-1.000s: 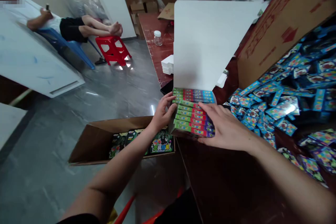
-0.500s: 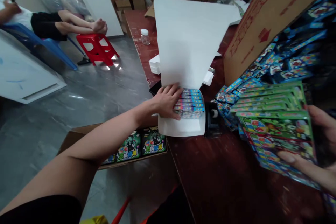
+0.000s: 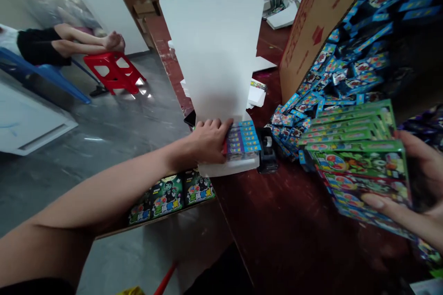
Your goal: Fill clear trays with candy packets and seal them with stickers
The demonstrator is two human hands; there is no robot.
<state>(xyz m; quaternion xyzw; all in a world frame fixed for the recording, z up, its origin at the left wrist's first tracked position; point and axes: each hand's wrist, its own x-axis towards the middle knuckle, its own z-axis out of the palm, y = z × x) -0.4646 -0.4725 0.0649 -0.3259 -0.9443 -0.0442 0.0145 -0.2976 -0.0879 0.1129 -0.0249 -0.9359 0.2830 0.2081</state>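
Observation:
An open white display box (image 3: 212, 169) stands on the table, its tall plain lid (image 3: 214, 50) raised at the back. Inside is a row of colourful candy packets (image 3: 247, 137) with purple and blue edges showing. My left hand (image 3: 210, 140) is over the left part of that row, fingers at the back and thumb at the front, gripping it; the packets beneath are hidden. On the right, my right hand (image 3: 420, 189) grips a fanned stack of candy packet sheets (image 3: 360, 166), green at the top, its thumb across the front. The stack is held in the air, apart from the box.
A carton (image 3: 311, 32) of loose blue packets (image 3: 349, 73) stands right. A black tape dispenser (image 3: 268, 152) sits beside the display box. Below my left arm, another carton holds dark printed boxes (image 3: 168, 198). A person's legs (image 3: 83, 46) rest on a red stool (image 3: 114, 71).
My right hand has lifted a stack of packet sheets from the display box and carried it right. My left hand has shifted onto the packets in the box. The view has turned right.

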